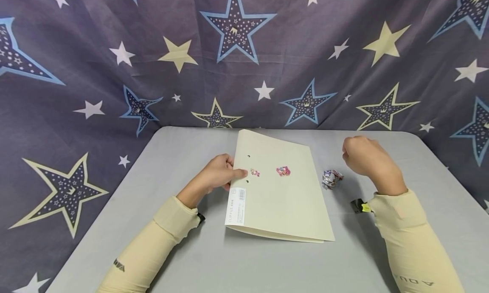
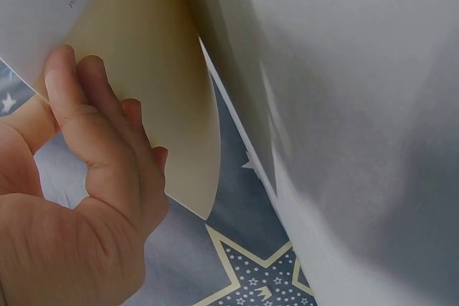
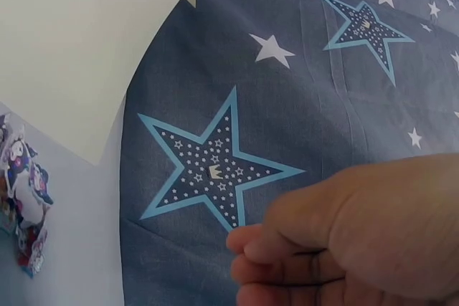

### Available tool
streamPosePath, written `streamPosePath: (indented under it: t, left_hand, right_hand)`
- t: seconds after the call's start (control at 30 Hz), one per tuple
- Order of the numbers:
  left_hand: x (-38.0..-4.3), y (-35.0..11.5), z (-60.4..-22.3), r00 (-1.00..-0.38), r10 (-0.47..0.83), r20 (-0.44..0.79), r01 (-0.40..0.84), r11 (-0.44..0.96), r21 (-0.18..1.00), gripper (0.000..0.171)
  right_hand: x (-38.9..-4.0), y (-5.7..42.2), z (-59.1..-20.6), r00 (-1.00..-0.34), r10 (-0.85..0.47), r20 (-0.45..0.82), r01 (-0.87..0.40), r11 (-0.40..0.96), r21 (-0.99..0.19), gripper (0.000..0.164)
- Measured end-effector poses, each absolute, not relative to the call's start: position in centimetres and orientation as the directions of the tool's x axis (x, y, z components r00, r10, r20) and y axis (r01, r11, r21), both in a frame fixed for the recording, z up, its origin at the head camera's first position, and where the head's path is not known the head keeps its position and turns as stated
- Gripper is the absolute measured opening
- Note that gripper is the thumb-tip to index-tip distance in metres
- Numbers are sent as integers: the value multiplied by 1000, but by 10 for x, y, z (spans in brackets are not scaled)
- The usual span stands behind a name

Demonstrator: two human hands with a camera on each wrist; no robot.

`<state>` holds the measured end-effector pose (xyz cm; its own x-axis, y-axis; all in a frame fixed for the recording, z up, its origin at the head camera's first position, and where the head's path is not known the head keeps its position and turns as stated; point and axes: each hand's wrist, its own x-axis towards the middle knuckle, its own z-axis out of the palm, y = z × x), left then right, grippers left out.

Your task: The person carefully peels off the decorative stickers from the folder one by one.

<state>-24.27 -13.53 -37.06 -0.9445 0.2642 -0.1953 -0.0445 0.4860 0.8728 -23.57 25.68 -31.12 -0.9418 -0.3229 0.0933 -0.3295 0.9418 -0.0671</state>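
A cream file folder point(image 1: 284, 204) stands tilted off the table, with a white label point(image 1: 236, 206) reading CLIP FILE at its lower left. My left hand point(image 1: 217, 174) pinches its left edge, thumb on the front and fingers behind. In the left wrist view, those fingers point(image 2: 100, 116) lie along the folder's back. Two small pink stickers sit on the cover: one sticker point(image 1: 283, 171) near the middle, another sticker point(image 1: 255, 173) by my thumb. To the right of the folder, my right hand point(image 1: 368, 159) is raised with curled fingers, thumb against the index finger; nothing shows in it.
A crumpled bunch of colourful stickers or wrapping point(image 1: 331, 178) lies on the table between the folder and my right hand. The grey table point(image 1: 183, 259) has rounded far corners. Behind it hangs a dark curtain point(image 1: 279, 38) with star prints.
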Motion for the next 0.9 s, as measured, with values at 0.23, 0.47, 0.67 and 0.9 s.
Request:
streamPosePath:
  t: [0.23,0.47,0.67,0.9]
  left_hand:
    - [-242,-135,-371,-945,261,-199,-48,490,870,37]
    - [-242,-135,-371,-945,261,-198,-49,486,873,37]
    - [-242,-135,-372,-944,263,-197,-47,484,874,37]
    - [-243,-135,-372,-947,259,-192,-45,485,873,37]
  right_hand:
    - [-237,246,-318,-921,-351,168,-365,929,-66,11]
    - [-240,223,-336,-877,-399,268,-416,909,-9,12]
    - [-244,205,-351,-842,-445,305,-462,887,19,11]
    - [-248,192,-366,-788,-521,327,-553,833,-5,9]
